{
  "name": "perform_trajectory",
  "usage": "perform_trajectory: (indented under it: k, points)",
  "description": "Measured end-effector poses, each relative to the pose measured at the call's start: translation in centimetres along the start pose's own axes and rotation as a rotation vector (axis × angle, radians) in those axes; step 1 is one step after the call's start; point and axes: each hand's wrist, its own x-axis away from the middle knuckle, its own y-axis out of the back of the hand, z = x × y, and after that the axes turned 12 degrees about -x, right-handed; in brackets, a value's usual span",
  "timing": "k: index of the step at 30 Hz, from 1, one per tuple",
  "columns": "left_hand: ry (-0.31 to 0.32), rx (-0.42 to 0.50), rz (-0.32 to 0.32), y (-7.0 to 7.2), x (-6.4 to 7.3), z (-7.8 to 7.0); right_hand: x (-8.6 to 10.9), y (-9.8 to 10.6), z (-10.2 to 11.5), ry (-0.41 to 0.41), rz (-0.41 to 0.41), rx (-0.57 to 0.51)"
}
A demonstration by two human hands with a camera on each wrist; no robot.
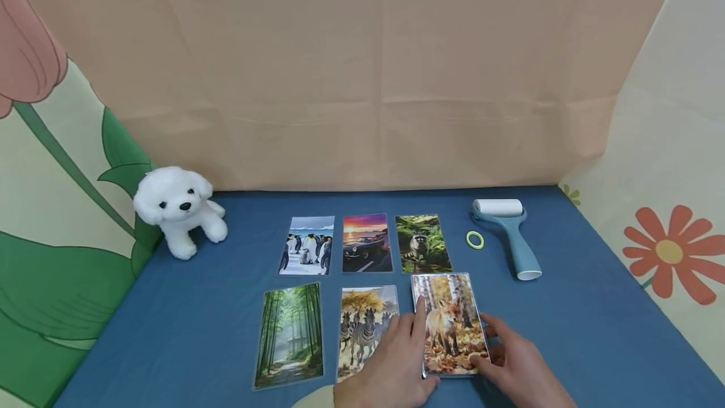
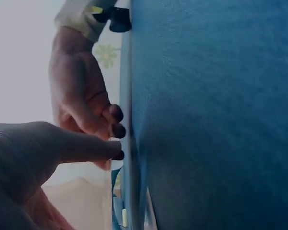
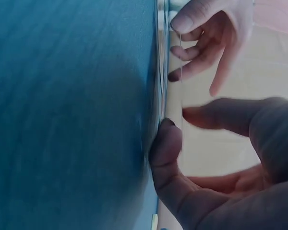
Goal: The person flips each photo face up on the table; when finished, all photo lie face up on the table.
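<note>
In the head view, a glossy picture card of a fox (image 1: 444,323) among autumn leaves is between both hands, close over the blue table. My right hand (image 1: 518,364) pinches its lower right edge, thumb on the face and fingers at the side. My left hand (image 1: 391,364) holds the left edge, with the index finger along it and the thumb by the bottom corner. Edge-on in the right wrist view, the card shows as a thin line beside the right thumb (image 3: 221,115). Left of it lies a zebra card (image 1: 362,332), partly covered by the left hand.
A bamboo forest card (image 1: 290,332) lies front left. Behind are penguin (image 1: 308,245), car-at-sunset (image 1: 366,244) and raccoon (image 1: 421,244) cards. A yellow-green ring (image 1: 475,232) and blue-handled lint roller (image 1: 512,238) lie at right; a white plush dog (image 1: 180,206) stands at left.
</note>
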Motion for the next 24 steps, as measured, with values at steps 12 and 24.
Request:
perform_trajectory:
  k: [12, 24]
  points:
    - [-0.020, -0.280, 0.030, -0.27, 0.28, -0.11, 0.54, 0.84, 0.49, 0.081, 0.150, 0.174]
    - [-0.108, -0.522, -0.089, -0.44, 0.66, -0.05, 0.21, 0.64, 0.47, 0.091, 0.156, 0.289]
